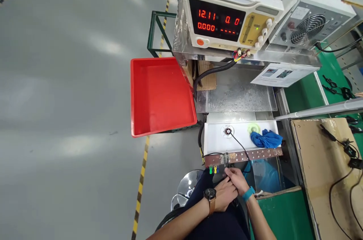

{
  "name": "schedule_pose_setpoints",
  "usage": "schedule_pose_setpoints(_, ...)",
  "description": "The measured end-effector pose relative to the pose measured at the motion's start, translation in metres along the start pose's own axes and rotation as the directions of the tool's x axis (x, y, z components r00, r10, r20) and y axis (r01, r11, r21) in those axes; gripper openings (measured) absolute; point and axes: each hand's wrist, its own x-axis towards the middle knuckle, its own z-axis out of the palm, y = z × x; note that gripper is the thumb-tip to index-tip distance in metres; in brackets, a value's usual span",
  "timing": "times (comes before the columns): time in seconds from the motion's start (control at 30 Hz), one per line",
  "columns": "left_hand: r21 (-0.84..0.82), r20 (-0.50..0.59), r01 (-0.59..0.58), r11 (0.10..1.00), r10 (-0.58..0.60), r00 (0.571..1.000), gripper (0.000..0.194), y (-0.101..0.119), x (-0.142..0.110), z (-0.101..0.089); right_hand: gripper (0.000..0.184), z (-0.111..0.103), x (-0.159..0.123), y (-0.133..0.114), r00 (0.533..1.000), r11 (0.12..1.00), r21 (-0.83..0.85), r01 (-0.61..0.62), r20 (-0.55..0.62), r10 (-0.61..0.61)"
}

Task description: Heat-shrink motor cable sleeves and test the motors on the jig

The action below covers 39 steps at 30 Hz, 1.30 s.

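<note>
My left hand, with a brown-strapped watch at the wrist, is closed, its fingertips against my right hand. What it grips is hidden. My right hand, wearing a teal wristband, has its fingers pinched just below the brown strip. A thin black cable loops from a round fitting on the white tray down to my right hand, which seems closed on it. Close above the fingertips, a small metal clamp sits on the brown perforated strip. Green and yellow clips hang left of it.
A blue cloth and a pale green ring lie on the tray. Above stands a power supply with red digits. A red bin is at left; cardboard with black cables is at right. A stool stands beside my leg.
</note>
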Motion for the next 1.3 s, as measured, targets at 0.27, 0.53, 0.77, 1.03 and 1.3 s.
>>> schedule_pose_setpoints(0.27, -0.036, 0.03, 0.031, 0.999, -0.03, 0.999, 0.051, -0.013, -0.002, 0.017, 0.053, 0.008, 0.017, 0.011, 0.988, 0.947, 0.294, -0.129, 0.114, 0.1)
schedule_pose_setpoints(0.53, -0.066, 0.044, 0.062, 0.996, -0.059, 0.997, 0.055, -0.018, 0.004, 0.015, 0.058, 0.001, 0.025, 0.01, 0.987, 0.955, 0.273, -0.112, 0.138, 0.076)
schedule_pose_setpoints(0.77, -0.22, -0.034, 0.081, 0.972, -0.09, 0.995, 0.045, -0.022, 0.003, 0.005, 0.069, 0.0, 0.023, 0.002, 0.995, 1.0, 0.005, -0.028, 0.091, 0.028)
schedule_pose_setpoints(1.03, -0.821, -0.245, 0.237, 0.52, -0.694, 0.676, 0.048, 0.007, -0.019, -0.021, 0.044, -0.057, 0.056, -0.082, 0.967, 0.78, -0.614, 0.121, -0.106, -0.233)
schedule_pose_setpoints(1.3, -0.259, -0.244, 0.741, 0.62, -0.784, 0.571, 0.033, -0.006, -0.019, 0.03, 0.042, -0.016, 0.151, -0.149, 0.921, 0.454, -0.886, 0.093, -0.097, -0.376)
